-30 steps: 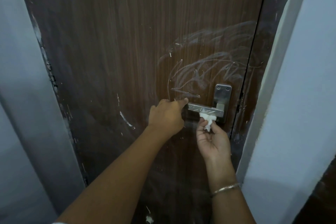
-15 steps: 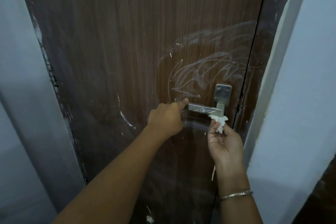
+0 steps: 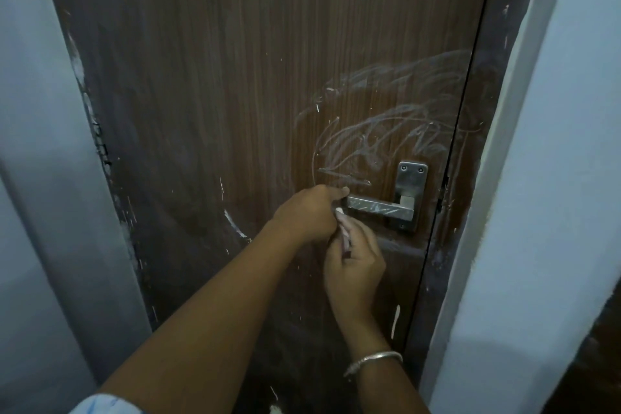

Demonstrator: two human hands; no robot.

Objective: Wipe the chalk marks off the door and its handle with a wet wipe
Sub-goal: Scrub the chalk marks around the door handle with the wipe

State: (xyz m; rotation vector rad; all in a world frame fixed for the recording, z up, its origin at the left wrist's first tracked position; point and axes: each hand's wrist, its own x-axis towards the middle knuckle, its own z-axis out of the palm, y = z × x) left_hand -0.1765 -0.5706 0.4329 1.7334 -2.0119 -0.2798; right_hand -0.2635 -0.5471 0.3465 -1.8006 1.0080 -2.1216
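Note:
A dark brown wooden door [image 3: 235, 94] fills the view, with white chalk scribbles [image 3: 386, 124] above its metal lever handle [image 3: 379, 207]. My left hand [image 3: 307, 212] grips the free left end of the lever. My right hand [image 3: 353, 259] is just below it, palm up, pinching a crumpled white wet wipe [image 3: 342, 228] that reaches up to the lever's left end, right against my left hand. Faint chalk streaks show on the lever's face. The wipe is mostly hidden between the two hands.
The handle's back plate [image 3: 411, 178] sits near the door's right edge, beside the dark door frame [image 3: 477, 144]. Pale blue walls [image 3: 554, 178] stand on both sides. White paint flecks [image 3: 235, 225] mark the door left of my hands. A bangle [image 3: 373, 361] is on my right wrist.
My right hand with the wipe has slid left along the underside of the lever, from near the back plate to the lever's left end. My left hand has stayed on the lever.

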